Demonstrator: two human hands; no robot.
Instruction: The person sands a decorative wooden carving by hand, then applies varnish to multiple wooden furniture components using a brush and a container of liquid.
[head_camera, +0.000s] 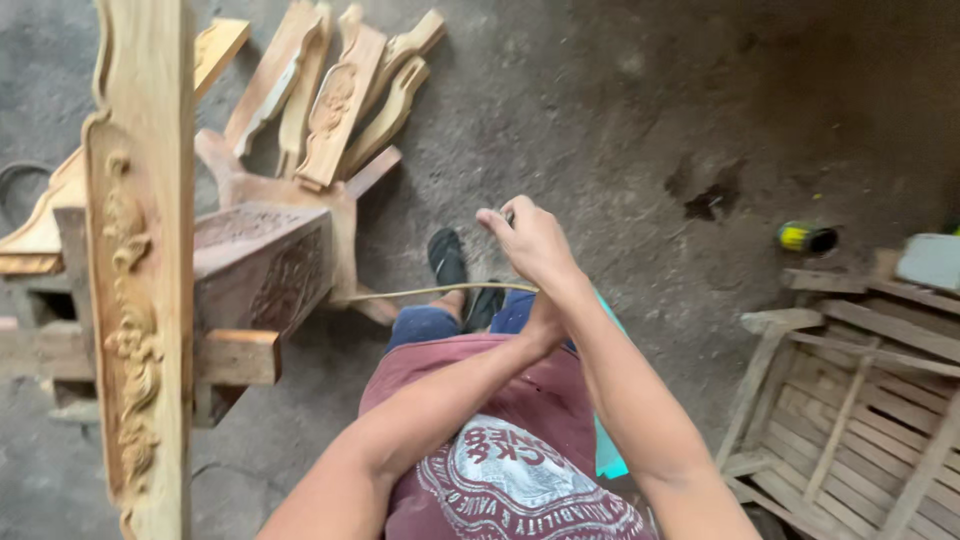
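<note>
The person stands over a rough grey concrete floor (620, 90), both forearms reaching forward from a maroon printed shirt. The right hand (530, 240) is raised with its fingers curled tight, pinching the end of a thin, pale, flexible strip (430, 292) that runs leftward in a shallow curve toward the base of a dark carved wooden block (262, 262). The left hand (545, 322) sits just beneath the right wrist and is mostly hidden by it, so I cannot tell whether it is closed or what it grips. Nearest the camera on the left stands a tall upright plank of light wood (140, 300), its face cut with scrolling leaf relief. Beyond the block lies a loose heap of pale carved furniture legs (340, 100), curved and unfinished. To the right, well apart, a slatted wooden frame (860, 400) of weathered grey laths rests on the ground, and a small yellow-and-black cylinder (806, 237) lies on its side near it.
</note>
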